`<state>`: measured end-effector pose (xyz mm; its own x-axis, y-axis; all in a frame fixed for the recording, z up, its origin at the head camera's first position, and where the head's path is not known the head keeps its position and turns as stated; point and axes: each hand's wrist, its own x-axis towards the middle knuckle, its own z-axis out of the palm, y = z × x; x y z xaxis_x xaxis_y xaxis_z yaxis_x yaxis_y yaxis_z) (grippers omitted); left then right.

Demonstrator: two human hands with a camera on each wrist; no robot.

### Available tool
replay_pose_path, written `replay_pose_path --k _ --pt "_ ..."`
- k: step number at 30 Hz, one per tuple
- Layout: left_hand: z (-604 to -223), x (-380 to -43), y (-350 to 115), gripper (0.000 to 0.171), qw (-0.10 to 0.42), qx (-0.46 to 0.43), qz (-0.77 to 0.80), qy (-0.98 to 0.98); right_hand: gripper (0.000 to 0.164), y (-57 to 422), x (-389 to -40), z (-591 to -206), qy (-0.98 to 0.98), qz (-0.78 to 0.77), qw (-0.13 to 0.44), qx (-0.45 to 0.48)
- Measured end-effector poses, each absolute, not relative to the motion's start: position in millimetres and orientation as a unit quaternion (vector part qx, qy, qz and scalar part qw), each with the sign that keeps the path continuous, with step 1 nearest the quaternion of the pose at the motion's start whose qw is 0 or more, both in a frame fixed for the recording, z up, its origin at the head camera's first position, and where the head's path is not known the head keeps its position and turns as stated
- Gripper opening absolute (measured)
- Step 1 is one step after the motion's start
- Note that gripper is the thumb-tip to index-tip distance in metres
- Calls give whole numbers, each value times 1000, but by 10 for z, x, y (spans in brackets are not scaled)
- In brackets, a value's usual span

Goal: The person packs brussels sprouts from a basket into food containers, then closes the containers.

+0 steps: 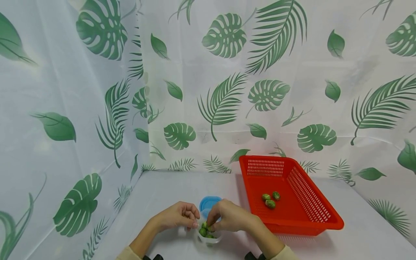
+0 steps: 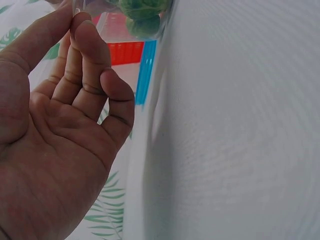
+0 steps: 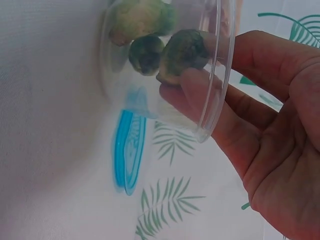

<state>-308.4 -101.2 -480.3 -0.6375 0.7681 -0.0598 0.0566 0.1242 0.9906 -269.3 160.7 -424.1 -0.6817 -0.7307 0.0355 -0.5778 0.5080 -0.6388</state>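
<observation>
A small clear plastic tub [image 1: 210,240] stands on the table with several Brussels sprouts [image 1: 203,232] in it. My left hand [image 1: 178,216] is at the tub's left side. In the left wrist view, its thumb and forefinger [image 2: 82,37] pinch the tub's rim. My right hand [image 1: 231,216] reaches into the tub from the right. Through the clear wall in the right wrist view, its fingers hold one sprout [image 3: 184,55] beside other sprouts [image 3: 145,55]. Just behind the tub lies a blue lid [image 1: 208,203], partly hidden by the right hand.
A red plastic basket [image 1: 303,224] with slotted walls sits to the right. Three more Brussels sprouts [image 1: 270,204] lie on its floor. A white cloth [image 1: 172,184] covers the table, and leaf-printed sheets [image 1: 227,108] hang behind and at the left.
</observation>
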Motion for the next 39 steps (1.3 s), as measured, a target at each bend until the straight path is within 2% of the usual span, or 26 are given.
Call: replay_pose_path --k 8,19,30,39 --pt "-4804 -3080 -1014 36 300 300 590 687 10 1572 -2663 -4236 867 -303 121 -376" --pt "-4802 -3078 -1012 29 298 303 590 686 10 1551 -2647 -4265 881 -270 116 -371" --pt "-4801 -3074 -1010 41 299 304 590 686 11 1541 -2642 -4273 888 -256 105 -366" --pt "-4800 -3075 -1002 37 295 304 584 693 13 1550 -2650 -4279 885 -263 107 -369"
